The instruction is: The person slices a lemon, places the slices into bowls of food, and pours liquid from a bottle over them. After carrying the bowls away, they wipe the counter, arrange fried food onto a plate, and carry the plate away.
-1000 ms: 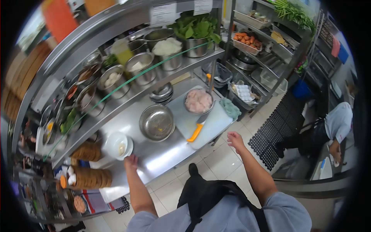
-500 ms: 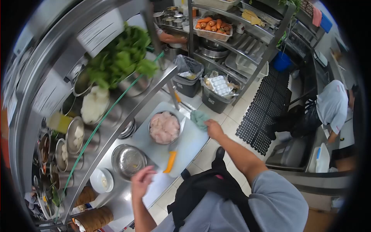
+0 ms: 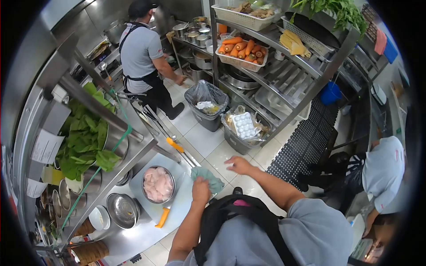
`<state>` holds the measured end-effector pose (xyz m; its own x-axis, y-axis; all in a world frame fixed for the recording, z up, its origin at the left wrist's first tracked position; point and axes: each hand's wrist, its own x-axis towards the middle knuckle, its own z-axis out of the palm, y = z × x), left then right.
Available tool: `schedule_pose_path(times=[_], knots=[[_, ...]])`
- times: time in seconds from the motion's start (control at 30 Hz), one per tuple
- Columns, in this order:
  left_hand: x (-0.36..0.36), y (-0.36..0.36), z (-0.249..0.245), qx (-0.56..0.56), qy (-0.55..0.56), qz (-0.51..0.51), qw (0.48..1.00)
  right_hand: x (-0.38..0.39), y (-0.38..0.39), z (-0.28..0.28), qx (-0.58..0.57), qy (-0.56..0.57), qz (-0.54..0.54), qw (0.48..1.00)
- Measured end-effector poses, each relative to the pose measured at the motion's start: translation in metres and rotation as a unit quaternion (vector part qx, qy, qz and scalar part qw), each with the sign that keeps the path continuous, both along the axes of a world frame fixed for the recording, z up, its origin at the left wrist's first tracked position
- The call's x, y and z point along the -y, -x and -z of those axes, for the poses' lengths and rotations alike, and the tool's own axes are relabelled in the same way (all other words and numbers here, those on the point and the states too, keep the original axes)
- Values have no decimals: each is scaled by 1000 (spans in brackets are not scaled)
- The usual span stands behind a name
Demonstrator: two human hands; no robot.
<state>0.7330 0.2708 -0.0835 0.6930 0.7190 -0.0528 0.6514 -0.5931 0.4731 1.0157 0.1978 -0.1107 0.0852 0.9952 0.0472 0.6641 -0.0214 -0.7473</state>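
My left hand (image 3: 201, 190) is closed on a crumpled green cloth (image 3: 211, 179) at the right corner of the white cutting board (image 3: 181, 195). To its right, my right hand (image 3: 239, 165) is in the air over the floor, fingers apart and holding nothing. On the board stands a metal bowl of pale raw meat pieces (image 3: 158, 184). A knife with a yellow handle (image 3: 163, 217) lies beside that bowl; its blade is partly hidden. Left of the board is another metal bowl (image 3: 123, 210).
A steel shelf with leafy greens (image 3: 84, 137) and several containers overhangs the counter's left side. Two bins (image 3: 207, 106) stand ahead by a rack holding a basket of carrots (image 3: 242, 49). One person (image 3: 142, 57) stands ahead, another person (image 3: 384, 168) at right.
The cloth has passed from my right hand to my left, which came across from near the bowls. My right hand has let go. The view has swung, showing the person ahead.
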Motion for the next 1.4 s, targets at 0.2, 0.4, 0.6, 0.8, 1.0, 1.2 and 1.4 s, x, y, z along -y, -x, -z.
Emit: schedule_pose_path(times=[0.2, 0.4, 0.6, 0.8, 1.0, 1.2, 1.4], knots=[[-7, -6, -35, 12, 19, -137, 990, -43, -129, 12, -137, 3, 241, 961], [18, -41, -34, -143, -4, -128, 981, -204, -298, 73, 4, -137, 273, 952], [38, -81, 9, -275, -4, -255, 927, -386, -485, 159, 124, -51, 391, 911], [76, -55, 44, -499, 11, -259, 827, -489, -611, 239, 311, 63, 476, 820], [35, -98, 13, -333, 84, -358, 868, -530, -686, 266, 293, 46, 380, 876], [26, -106, 0, -383, 99, -339, 854, -510, -729, 262, 107, 48, 388, 914], [23, -104, -4, -361, 81, -351, 860, -418, -677, 265, -241, 30, 430, 870]])
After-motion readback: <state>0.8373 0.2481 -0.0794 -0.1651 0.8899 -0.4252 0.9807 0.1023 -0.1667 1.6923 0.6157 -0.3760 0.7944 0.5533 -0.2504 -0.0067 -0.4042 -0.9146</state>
